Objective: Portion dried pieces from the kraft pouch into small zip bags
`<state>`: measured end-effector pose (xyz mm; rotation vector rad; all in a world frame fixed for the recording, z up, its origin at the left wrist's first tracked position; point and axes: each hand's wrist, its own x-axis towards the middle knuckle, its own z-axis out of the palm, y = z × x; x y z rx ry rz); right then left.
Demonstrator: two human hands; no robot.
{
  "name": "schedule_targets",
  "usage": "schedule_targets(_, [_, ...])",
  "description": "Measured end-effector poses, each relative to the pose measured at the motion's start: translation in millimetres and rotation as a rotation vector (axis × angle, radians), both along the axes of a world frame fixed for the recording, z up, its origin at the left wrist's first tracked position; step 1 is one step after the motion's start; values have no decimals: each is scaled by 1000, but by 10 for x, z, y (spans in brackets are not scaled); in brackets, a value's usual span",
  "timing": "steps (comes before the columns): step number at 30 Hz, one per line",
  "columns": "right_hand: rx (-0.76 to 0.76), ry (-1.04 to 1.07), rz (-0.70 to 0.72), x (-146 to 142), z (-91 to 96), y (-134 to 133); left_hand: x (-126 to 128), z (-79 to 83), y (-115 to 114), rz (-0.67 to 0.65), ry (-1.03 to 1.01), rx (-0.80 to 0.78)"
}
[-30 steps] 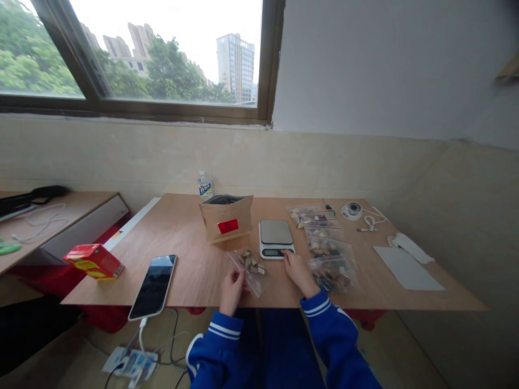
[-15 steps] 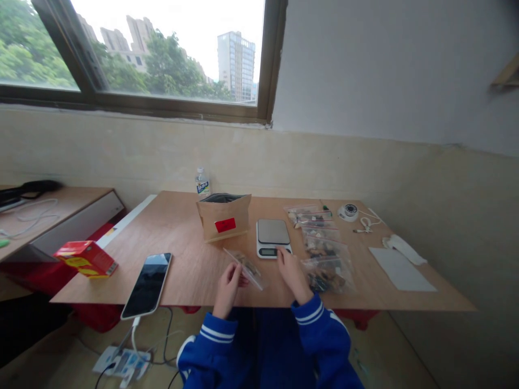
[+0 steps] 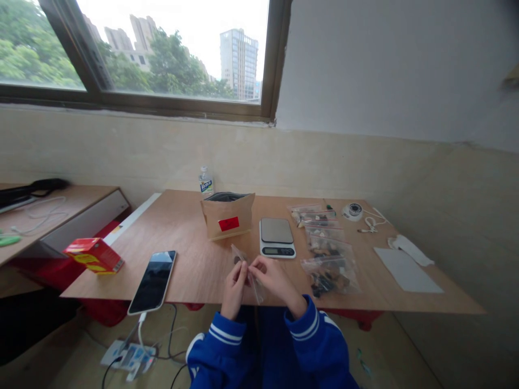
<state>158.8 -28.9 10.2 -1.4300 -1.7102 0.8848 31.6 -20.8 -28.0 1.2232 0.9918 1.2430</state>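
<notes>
A clear zip bag point(image 3: 256, 290) hangs between my hands above the table's front edge; what is inside is mostly covered by fingers. My left hand point(image 3: 235, 283) is closed, pinching the bag from the left. From the right, the fingers of my right hand point(image 3: 270, 274) are pinched together at the bag's upper edge. Just beyond them lies a kitchen scale point(image 3: 277, 232) with a bare steel plate. Behind and to the left stands an open brown paper pouch point(image 3: 219, 216) with a red label.
Several zip bags point(image 3: 330, 273) of small dark and brown pieces lie in a row right of the scale. A phone point(image 3: 154, 281) and a red box point(image 3: 95, 255) are on the left. A bottle point(image 3: 205, 182), a white camera point(image 3: 352, 211) and white paper point(image 3: 407, 270) are farther out.
My right hand has left the scale's button panel and come left to the zip bag, where it now pinches beside my left hand. The bag has turned more upright.
</notes>
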Motion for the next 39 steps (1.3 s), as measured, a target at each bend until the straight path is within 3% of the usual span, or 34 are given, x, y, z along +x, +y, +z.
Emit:
schedule_targets(4, [20, -87, -19, -45, -62, 12, -4, -42, -19, 23, 86, -11])
schedule_targets(9, [121, -191, -526, 200, -162, 168, -118, -25, -3, 131, 112, -4])
schedule_targets(11, [149, -136, -599, 303, -118, 212, -173, -20, 29, 125, 91, -7])
schedule_targets(13, [185, -55, -529, 325, -16, 214, -224, -56, 83, 109, 78, -35])
schedule_targets(17, [224, 126, -281, 184, 208, 189, -277, -252, 232, 218, -3, -167])
schedule_targets(22, [208, 306, -191, 71, 211, 370, -141, -431, 371, 99, -516, -320])
schedule_targets(25, [170, 195, -132, 59, 147, 511, 6, -420, 454, 35, -666, -329])
schedule_targets(29, [372, -19, -240, 3, 177, 575, 92, -400, 643, 44, -712, -391])
schedule_targets(32, [439, -44, -122, -53, 246, 614, 56, -408, 779, 37, -729, -373])
schedule_targets(39, [177, -295, 203, -87, 245, 1084, -38, -443, 829, 50, -829, -362])
